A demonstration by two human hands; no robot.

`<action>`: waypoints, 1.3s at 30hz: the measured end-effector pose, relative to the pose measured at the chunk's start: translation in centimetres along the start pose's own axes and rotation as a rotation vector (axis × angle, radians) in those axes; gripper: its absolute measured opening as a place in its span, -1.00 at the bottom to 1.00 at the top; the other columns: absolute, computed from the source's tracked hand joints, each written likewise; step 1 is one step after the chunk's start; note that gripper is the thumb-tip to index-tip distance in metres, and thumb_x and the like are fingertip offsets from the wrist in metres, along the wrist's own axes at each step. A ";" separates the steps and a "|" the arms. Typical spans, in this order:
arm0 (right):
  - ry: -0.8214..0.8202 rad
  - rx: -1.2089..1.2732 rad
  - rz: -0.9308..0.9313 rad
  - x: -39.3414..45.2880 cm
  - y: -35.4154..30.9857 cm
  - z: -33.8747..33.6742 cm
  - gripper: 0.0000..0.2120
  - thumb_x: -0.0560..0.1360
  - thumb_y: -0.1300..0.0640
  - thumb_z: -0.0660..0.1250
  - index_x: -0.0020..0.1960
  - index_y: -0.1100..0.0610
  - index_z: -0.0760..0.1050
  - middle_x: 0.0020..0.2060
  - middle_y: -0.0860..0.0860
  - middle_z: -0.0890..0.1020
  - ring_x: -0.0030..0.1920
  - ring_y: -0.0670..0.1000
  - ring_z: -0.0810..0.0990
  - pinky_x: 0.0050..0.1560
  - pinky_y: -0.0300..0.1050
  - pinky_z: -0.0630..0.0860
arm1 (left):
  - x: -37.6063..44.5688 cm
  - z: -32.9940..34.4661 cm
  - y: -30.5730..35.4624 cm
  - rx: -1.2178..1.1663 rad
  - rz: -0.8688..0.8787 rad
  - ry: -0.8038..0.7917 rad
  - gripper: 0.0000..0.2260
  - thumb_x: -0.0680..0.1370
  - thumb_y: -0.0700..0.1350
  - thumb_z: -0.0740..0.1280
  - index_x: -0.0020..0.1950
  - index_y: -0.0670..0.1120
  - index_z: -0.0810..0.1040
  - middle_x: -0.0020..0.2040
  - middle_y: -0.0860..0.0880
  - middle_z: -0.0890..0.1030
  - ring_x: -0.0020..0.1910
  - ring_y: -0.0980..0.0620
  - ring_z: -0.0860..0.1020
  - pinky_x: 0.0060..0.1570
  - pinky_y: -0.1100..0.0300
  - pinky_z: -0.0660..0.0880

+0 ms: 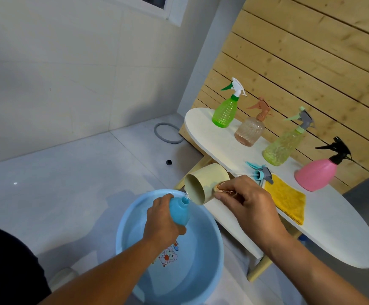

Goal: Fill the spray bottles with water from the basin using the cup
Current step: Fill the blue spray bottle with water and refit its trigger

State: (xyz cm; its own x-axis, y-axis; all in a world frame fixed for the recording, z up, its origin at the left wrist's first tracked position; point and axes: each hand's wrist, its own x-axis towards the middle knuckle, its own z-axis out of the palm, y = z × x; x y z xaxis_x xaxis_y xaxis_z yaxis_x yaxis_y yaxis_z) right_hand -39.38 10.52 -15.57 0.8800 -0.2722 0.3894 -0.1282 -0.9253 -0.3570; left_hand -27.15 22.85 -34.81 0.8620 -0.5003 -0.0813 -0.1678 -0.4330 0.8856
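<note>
Five spray bottles in play, one being filled now. Left hand (161, 219) grips the blue bottle (179, 211) round its body, neck open and tipped toward the right hand, held over the blue basin (135, 219). Right hand (249, 199) holds the cream cup (205, 183), fingers curled at its handle side, cup tilted nearly flat with its lip right at the bottle neck; a thin stream of water runs in. Basin sits on the floor directly below both hands, so spill drops back in. Step in hand, as I read it: pour into the blue bottle. Fill level not visible, body is opaque. Next move likely needs: level the cup, scoop again if short, then screw the blue-grey spray head (260, 173) back on; it lies on the bench (333, 234) just beyond the right hand, at the edge of the yellow cloth (289, 199). Count beyond the right hand on the bench: four capped bottles in a row, namely green bottle (225, 111), brown-capped clear bottle (249, 130), yellow-green bottle (281, 146), pink bottle (315, 175). One cup, one basin, one cloth, one loose spray head. Risk: narrow neck, so the stream can miss.
</note>
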 end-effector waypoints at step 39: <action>-0.523 -0.230 0.551 -0.8 15.4 24.8 -0.83 0.57 -0.07 0.25 0.00 0.03 0.48 -0.01 0.00 0.65 0.04 0.12 0.62 -0.08 -0.03 0.43 | 1.9 2.4 -7.5 -0.341 -0.070 0.271 -0.24 0.10 -0.03 0.62 0.21 0.41 0.46 0.11 0.27 0.62 0.06 0.17 0.64 0.09 0.00 0.62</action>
State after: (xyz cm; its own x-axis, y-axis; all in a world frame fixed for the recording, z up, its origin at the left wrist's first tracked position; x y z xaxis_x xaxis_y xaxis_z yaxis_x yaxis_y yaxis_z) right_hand -30.68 3.05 -42.40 0.7557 -0.6003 -0.2617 -0.6489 -0.7403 -0.1759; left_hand -25.39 23.38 -42.68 0.9677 -0.2440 -0.0641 0.0239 -0.1643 0.9861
